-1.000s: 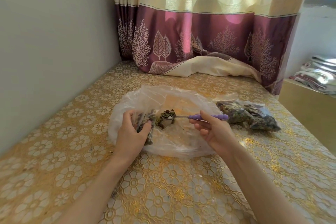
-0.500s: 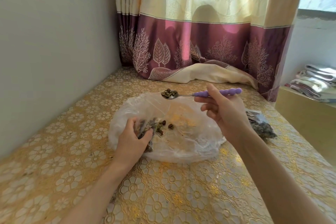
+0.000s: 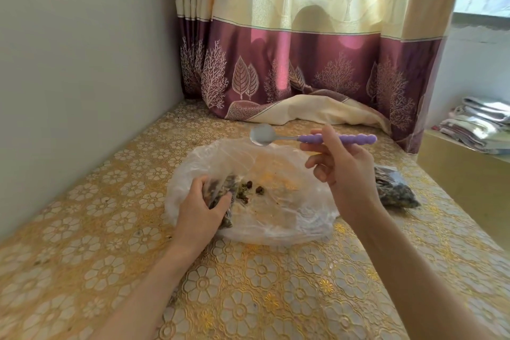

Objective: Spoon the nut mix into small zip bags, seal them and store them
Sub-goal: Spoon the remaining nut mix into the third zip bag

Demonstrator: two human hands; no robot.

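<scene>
On the large crumpled clear plastic sheet (image 3: 276,201), the left hand (image 3: 201,207) grips a small nut-filled zip bag (image 3: 220,196), seemingly propping its mouth open, while the right hand (image 3: 345,171), above the sheet, pinches an empty purple-handled metal spoon (image 3: 303,137), bowl raised, ready to scoop loose nuts (image 3: 249,188) beside the bag.

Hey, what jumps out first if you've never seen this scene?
The purple-handled spoon, bowl empty, held up by the right hand above the big clear plastic bag. Next, the left hand gripping a small zip bag of nut mix on it, filled bags at right.
</scene>
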